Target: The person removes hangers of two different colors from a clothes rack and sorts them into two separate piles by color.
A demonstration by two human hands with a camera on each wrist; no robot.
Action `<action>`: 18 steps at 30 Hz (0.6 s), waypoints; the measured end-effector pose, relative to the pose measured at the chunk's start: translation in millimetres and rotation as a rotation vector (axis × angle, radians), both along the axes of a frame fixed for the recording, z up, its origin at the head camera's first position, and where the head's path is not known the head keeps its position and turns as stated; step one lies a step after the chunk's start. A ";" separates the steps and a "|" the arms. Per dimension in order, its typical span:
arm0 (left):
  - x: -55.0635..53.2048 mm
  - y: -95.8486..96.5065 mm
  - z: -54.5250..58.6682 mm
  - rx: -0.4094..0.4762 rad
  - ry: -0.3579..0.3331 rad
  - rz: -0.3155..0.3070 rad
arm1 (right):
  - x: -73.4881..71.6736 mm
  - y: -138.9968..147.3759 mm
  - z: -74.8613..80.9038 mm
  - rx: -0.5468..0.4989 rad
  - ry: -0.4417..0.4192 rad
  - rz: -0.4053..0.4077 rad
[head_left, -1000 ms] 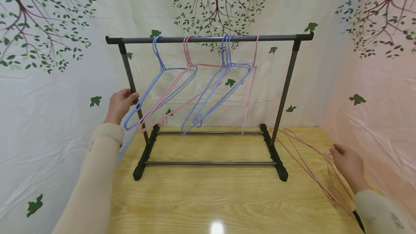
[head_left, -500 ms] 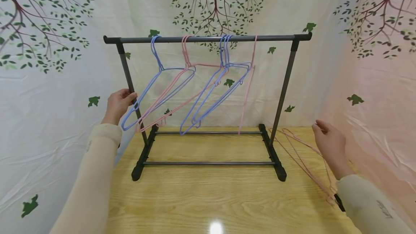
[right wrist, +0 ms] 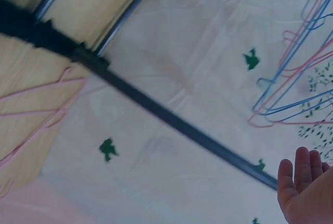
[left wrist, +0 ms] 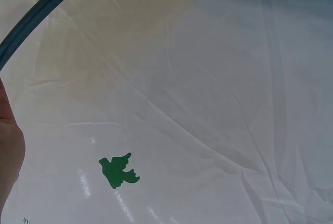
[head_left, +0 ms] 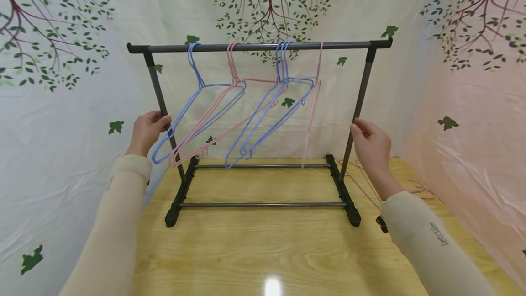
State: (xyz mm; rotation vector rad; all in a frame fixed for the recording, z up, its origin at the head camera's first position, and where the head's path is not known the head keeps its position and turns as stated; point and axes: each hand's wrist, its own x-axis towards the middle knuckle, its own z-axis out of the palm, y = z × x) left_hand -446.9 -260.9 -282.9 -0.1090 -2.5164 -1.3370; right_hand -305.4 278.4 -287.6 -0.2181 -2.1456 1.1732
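Observation:
A black clothes rack [head_left: 213, 48] stands on the table. On its top bar hang blue hangers [head_left: 196, 72] at the left, pink hangers [head_left: 233, 67] beside them, more blue hangers [head_left: 283, 65] and one pink hanger [head_left: 311, 118] seen edge-on. My left hand [head_left: 147, 132] holds the left post [head_left: 158, 90] between thumb and fingers. At the right post [head_left: 363, 90] is my right hand [head_left: 373, 143], its fingertips right against it. In the right wrist view the fingers of that hand [right wrist: 309, 187] look fairly straight, overlapping the post's end.
Loose pink hangers [right wrist: 44, 113] lie on the wooden table [head_left: 255, 250] to the right of the rack, partly hidden by my right forearm. A pale cloth backdrop [head_left: 411, 81] with printed trees and green leaf shapes surrounds the table at the back and sides.
My right hand has left the loose pink hangers on the table and moved left and up to the rack's right post. My left hand stays on the left post.

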 end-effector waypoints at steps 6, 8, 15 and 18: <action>1.4 -0.9 -0.3 0.001 0.002 -0.008 | -11.3 -35.4 16.6 -0.033 0.019 0.103; 1.6 -1.3 -0.2 0.013 0.000 -0.014 | -14.8 -46.8 20.7 -0.030 0.020 0.128; -0.7 -1.8 -0.9 0.012 0.009 -0.019 | -25.7 -80.9 27.9 -0.008 0.015 0.151; -2.8 -1.8 -2.1 0.013 0.008 -0.017 | -27.7 -89.5 28.6 -0.036 -0.015 0.143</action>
